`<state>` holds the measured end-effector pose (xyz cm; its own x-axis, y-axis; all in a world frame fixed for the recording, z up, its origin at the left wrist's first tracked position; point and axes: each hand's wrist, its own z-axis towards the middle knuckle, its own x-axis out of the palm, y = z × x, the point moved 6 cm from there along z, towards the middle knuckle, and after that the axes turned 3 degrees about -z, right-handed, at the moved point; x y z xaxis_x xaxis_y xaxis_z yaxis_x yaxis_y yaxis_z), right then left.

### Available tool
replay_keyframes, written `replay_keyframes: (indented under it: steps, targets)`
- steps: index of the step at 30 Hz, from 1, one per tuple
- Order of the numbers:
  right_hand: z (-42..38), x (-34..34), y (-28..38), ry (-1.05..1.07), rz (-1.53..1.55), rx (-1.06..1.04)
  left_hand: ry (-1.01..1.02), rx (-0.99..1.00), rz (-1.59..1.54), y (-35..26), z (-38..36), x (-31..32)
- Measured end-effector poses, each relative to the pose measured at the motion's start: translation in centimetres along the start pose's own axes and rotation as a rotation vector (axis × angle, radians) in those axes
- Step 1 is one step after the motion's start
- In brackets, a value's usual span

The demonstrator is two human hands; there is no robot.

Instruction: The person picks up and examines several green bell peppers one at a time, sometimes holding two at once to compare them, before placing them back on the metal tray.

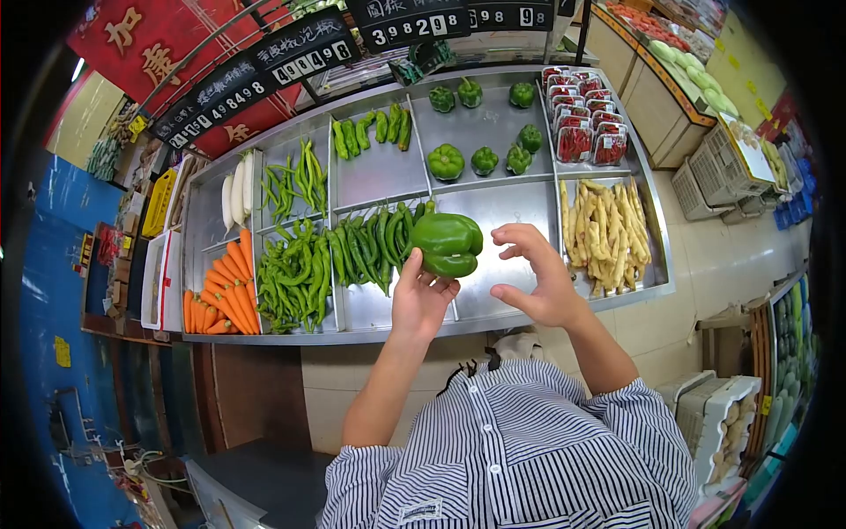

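A large green bell pepper (pixel 448 238) rests in my left hand (pixel 423 295), whose fingers curl under its lower left side. Just right of the pepper, my right hand (pixel 542 286) has its thumb and fingers apart with nothing between them. Both hands are above the front of a divided metal display tray (pixel 379 335). Farther back in it sit several loose green bell peppers (pixel 447 162). Long dark green chili peppers (pixel 366 247) lie close to the left of the held pepper.
Carrots (pixel 231 291), white radishes (pixel 238 192) and light green chilies (pixel 295 273) fill the left compartments. On the right are pale yellow finger-like roots (pixel 606 234) and plastic-wrapped packs of red peppers (pixel 575 137). Black price signs (pixel 256 79) hang along the back. Crates (pixel 718 167) stand at right.
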<state>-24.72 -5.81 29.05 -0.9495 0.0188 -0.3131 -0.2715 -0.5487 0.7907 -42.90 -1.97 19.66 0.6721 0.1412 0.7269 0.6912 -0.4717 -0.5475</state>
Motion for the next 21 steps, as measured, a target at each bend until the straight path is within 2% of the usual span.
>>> replay_keyframes:
  steps: [2, 5, 8, 9, 13, 16, 19, 21]
  targets:
    - [-0.1, -0.2, -0.1, -0.009, -0.004, 0.006, -0.033, 0.048, 0.022, -0.3, -0.4, 0.6]
    - [-0.5, -0.6, -0.7, -0.033, 0.022, 0.086, 0.025, 0.294, 0.191, -1.2, -0.2, -0.1]
    - [-1.1, -0.5, -1.7, -0.053, 0.225, 0.268, 0.093, 1.151, 0.879, -3.3, -3.9, 2.6]
    - [-1.3, -0.4, -2.1, -0.059, 0.319, 0.343, 0.099, 1.357, 1.120, -3.7, -5.2, 3.5]
    - [-1.6, -0.1, -1.8, 0.009, 0.473, 0.329, 0.291, 1.571, 1.321, -3.7, -7.1, 6.2]
    - [-1.7, 0.1, -1.4, 0.024, 0.548, 0.350, 0.299, 1.654, 1.417, -3.2, -7.1, 6.3]
    - [-1.9, 0.4, -1.3, 0.004, 0.573, 0.381, 0.298, 1.649, 1.501, -2.1, -6.9, 6.3]
    - [-2.3, 0.8, -2.1, -0.031, 0.536, 0.407, 0.341, 1.562, 1.635, -1.3, -6.6, 7.0]
